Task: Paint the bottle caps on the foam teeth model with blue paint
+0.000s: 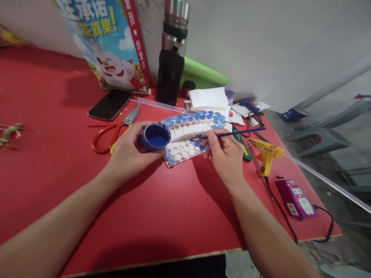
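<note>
My left hand (130, 148) is wrapped round a small jar of blue paint (155, 138), its open mouth tilted toward me. In my right hand (224, 154) is a thin paintbrush (240, 132), pinched near its bristles. The brush tip is at a board model (177, 152) covered with small round pieces and a row of upright white strips. Round pieces along the back and right are blue on top; those at the front left are mostly white, with a few pale blue at the corner. My right fingers partly hide the model's right side.
Orange-handled scissors (108, 135) and a phone (110, 105) lie left. Behind stand a black bottle (170, 75), a steel flask (176, 15) and a printed bag (113, 50). Right are a green cutter (245, 148), a yellow glue gun (268, 154) and a purple power box (295, 199) with cables.
</note>
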A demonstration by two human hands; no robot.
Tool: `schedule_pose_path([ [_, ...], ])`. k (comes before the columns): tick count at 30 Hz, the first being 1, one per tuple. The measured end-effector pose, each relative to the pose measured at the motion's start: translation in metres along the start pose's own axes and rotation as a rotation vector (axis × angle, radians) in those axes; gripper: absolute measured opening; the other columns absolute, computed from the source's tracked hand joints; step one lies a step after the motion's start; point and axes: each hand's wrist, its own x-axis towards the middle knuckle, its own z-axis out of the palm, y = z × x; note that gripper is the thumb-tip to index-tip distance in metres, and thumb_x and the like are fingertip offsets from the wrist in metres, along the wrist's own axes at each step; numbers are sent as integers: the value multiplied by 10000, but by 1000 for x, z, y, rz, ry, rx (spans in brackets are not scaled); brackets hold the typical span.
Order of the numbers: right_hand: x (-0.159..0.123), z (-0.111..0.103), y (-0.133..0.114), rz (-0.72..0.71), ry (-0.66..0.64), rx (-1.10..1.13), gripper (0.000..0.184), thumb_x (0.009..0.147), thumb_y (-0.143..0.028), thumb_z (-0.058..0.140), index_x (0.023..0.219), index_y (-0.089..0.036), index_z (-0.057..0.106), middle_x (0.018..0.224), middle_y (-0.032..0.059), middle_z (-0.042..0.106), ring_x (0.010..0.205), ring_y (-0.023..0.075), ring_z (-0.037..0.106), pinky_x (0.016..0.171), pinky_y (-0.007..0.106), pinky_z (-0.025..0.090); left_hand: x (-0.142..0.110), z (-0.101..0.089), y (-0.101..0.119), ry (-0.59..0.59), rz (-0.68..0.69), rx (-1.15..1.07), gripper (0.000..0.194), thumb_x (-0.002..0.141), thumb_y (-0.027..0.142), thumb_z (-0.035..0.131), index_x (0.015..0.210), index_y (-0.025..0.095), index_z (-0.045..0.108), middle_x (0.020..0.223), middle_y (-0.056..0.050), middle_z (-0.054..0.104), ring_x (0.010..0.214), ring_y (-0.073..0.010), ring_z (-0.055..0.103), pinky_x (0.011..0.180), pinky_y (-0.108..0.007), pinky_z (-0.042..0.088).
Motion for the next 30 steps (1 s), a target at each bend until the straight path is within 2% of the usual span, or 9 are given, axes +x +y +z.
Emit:
schedule_pose_path([
  [6, 0, 0, 0, 11, 0, 4, 285, 1073, -463, 632, 930, -222, 680, 738, -15, 764, 446, 118, 647, 460, 266, 491, 0, -1, -3, -2, -8, 2, 611, 675, 389, 903, 1225, 215, 700, 1219, -98, 772, 1130, -351, 732, 1035, -533, 575],
  [18, 0, 1, 0, 10, -20, 8, 296, 1074, -497, 629, 945, -235, 672, 734, -16, 759, 446, 125, 640, 467, 280, 498, 1, -1, 0, 8, 23, 43, 573, 696, 382, 882, 1209, 215, 691, 1185, -74, 775, 1099, -315, 729, 990, -465, 577],
  [30, -1, 2, -2, -2, -23, 18, 276, 1078, -471, 619, 946, -234, 670, 758, -12, 771, 456, 123, 650, 477, 280, 501, 1, 0, -1, 4, 16, 14, 569, 688, 369, 894, 1195, 212, 690, 1170, -86, 769, 1079, -319, 732, 984, -500, 576],
])
